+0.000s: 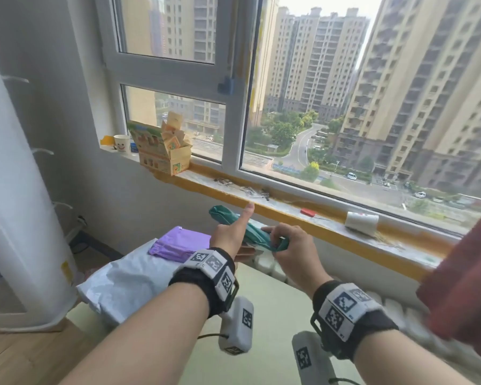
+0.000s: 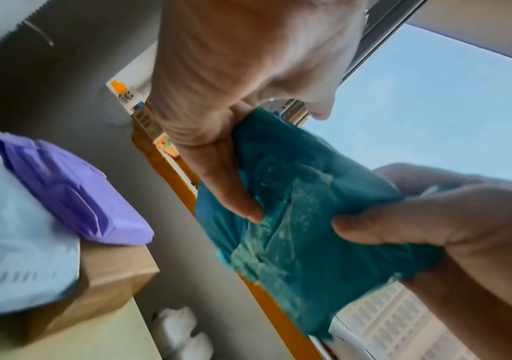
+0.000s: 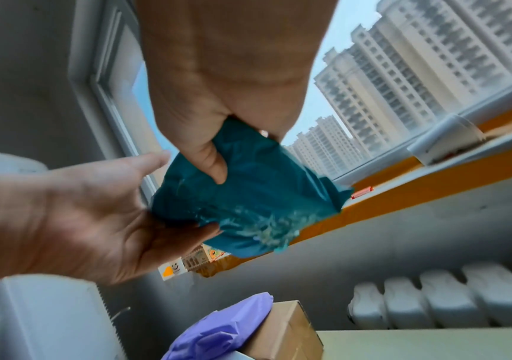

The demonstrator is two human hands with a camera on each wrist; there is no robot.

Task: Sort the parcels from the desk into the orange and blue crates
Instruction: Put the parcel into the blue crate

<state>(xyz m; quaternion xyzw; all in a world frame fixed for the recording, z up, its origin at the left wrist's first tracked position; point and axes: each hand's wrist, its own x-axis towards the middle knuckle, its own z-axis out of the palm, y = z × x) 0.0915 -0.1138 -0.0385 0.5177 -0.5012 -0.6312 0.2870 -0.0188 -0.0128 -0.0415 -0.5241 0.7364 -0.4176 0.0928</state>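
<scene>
— So, where is the parcel?

— The teal parcel (image 1: 250,232) is up in the air above the far edge of the desk (image 1: 267,315), held between both hands, with the windowsill (image 1: 303,215) behind it at twelve o'clock.

— How do the hands sit?

— The right hand (image 1: 292,245) has its fingers curled over the near end and its thumb (image 3: 211,160) pressed on the underside: a firm grip. The left hand (image 1: 231,234) lies under the parcel's left side, thumb sticking straight up. From the head view I cannot tell whether that hand is closed.

— Do the wrist cameras help?

— Yes. The right wrist view shows the left palm flat, fingers straight, only supporting the bag from below. The left wrist view shows crinkled clear tape (image 2: 279,226) on the teal plastic, which the head view misses.

— What else is around?

— At nine o'clock from the hands, a purple parcel (image 1: 178,243) lies on a pale grey mailer (image 1: 128,284). The wrist views show a brown cardboard box (image 3: 285,328) beside the purple one; from the head it is almost hidden behind the left hand. A radiator (image 3: 448,304) sits below the sill.

— Any crates?

— No view shows them. The teal parcel's far end is blurred.
</scene>
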